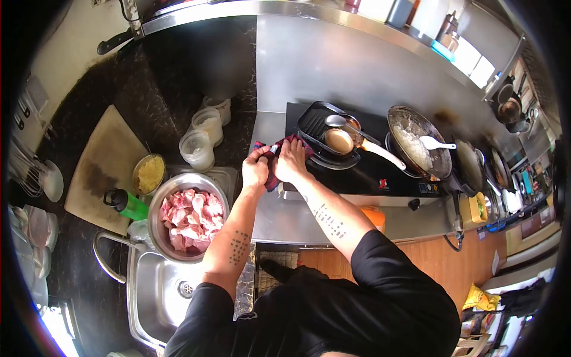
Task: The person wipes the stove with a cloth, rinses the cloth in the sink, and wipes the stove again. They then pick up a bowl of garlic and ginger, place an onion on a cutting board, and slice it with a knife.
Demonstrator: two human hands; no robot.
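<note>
A dark red and blue patterned cloth [272, 179] is bunched beside the stove's left edge. My left hand [256, 169] is closed on the cloth's left side, thumb on top. Across its right part lies my right hand [291, 159], fingers bent over the fabric and gripping it. Just behind the cloth is a black square grill pan [318, 121] on the stove. A small pan of brown liquid [338, 141] with a pale handle overlaps the grill pan, and a metal spoon [336, 121] rests over it.
Left of my arms, a steel bowl of raw chicken [191, 219] stands by the sink [151, 285]. Behind it are a bowl of yellow food [150, 174], a green bottle [132, 205] and plastic tubs [197, 150]. A wok of rice [410, 143] sits on the right burner.
</note>
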